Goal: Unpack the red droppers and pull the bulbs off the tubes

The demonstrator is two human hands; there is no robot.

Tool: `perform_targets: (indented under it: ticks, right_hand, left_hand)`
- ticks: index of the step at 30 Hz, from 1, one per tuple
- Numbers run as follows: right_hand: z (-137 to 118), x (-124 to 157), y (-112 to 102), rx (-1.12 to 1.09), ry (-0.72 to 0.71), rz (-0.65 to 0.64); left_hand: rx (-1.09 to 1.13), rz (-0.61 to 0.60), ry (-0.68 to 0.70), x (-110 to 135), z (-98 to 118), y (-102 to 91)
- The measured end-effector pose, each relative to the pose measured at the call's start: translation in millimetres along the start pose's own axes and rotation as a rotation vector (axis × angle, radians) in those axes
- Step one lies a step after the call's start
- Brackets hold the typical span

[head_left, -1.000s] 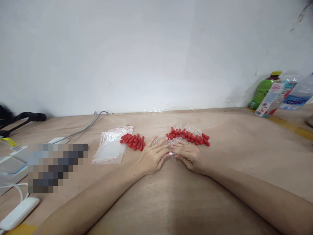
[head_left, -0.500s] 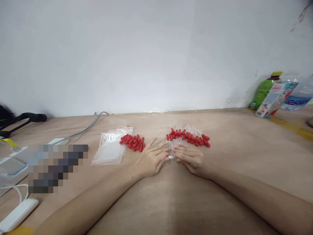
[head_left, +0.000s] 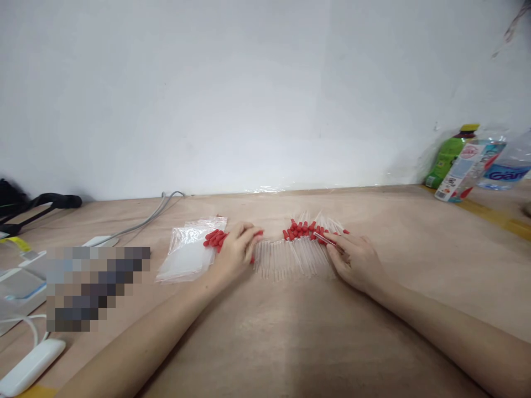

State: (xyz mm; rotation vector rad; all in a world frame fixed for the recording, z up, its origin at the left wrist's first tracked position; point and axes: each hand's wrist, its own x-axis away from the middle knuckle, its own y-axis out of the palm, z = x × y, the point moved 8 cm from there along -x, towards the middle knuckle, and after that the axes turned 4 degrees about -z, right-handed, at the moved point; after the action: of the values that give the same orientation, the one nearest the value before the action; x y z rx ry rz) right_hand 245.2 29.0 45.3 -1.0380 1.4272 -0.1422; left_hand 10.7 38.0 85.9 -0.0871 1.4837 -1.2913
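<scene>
My left hand (head_left: pixel 238 246) is over the pile of red rubber bulbs (head_left: pixel 213 237), its fingers bent and pinching a red bulb (head_left: pixel 259 233). Part of the pile is hidden under this hand. My right hand (head_left: pixel 359 262) grips a thin glass dropper tube (head_left: pixel 324 238), whose end points left over red-capped droppers. A row of bare glass tubes (head_left: pixel 286 257) lies side by side between the hands. Behind it, finished-looking droppers (head_left: pixel 305 227) lie with red bulbs toward me and clear stems toward the wall.
Clear zip bags (head_left: pixel 185 251) lie left of the bulbs. A grey cable (head_left: pixel 145 221), a white power strip (head_left: pixel 25 279) and a white adapter (head_left: pixel 33 365) are at the left. Drink bottles (head_left: pixel 468 166) stand by the wall at right. A pixelated patch covers something at left.
My hands have moved apart from over the glass tubes, uncovering the row. The left went up-left to the bulbs and pinched one; the right moved right, with a tube in its fingers.
</scene>
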Motion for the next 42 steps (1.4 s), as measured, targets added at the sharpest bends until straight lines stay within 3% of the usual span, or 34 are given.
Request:
perform_targets:
  ticks: [4, 9, 13, 19, 22, 26, 34, 38, 42]
  right_hand:
    - [-2, -1, 10, -0.038, 0.049, -0.082]
    - [-9, 0, 10, -0.063, -0.006, -0.069]
    - [-18, 0, 9, -0.048, -0.055, -0.075]
    - [-28, 2, 8, -0.042, -0.105, -0.126]
    - [-28, 3, 10, -0.045, -0.104, -0.182]
    - [-27, 3, 12, -0.043, -0.102, -0.214]
    - [-21, 1, 7, -0.067, -0.064, -0.114]
    - [-18, 0, 5, -0.094, -0.042, -0.075]
    - [-15, -3, 4, -0.094, 0.000, -0.067]
  left_hand:
    - [-0.001, 0.108, -0.234, -19, -48, -35.4]
    - [0.134, 0.081, -0.514, -18, -119, -65.2]
    - [0.143, -0.022, -0.680, 1, -155, -58.0]
    - [0.162, -0.246, -0.743, 18, -175, -31.5]
    - [0.176, -0.277, -0.750, 19, -177, -29.5]
    - [0.128, -0.219, -0.743, 14, -177, -38.8]
    - [-0.077, -0.092, -0.667, 2, -163, -58.8]
    - [-0.121, -0.042, -0.548, -14, -129, -57.2]
    - [-0.104, -0.083, -0.261, -33, -60, -27.8]
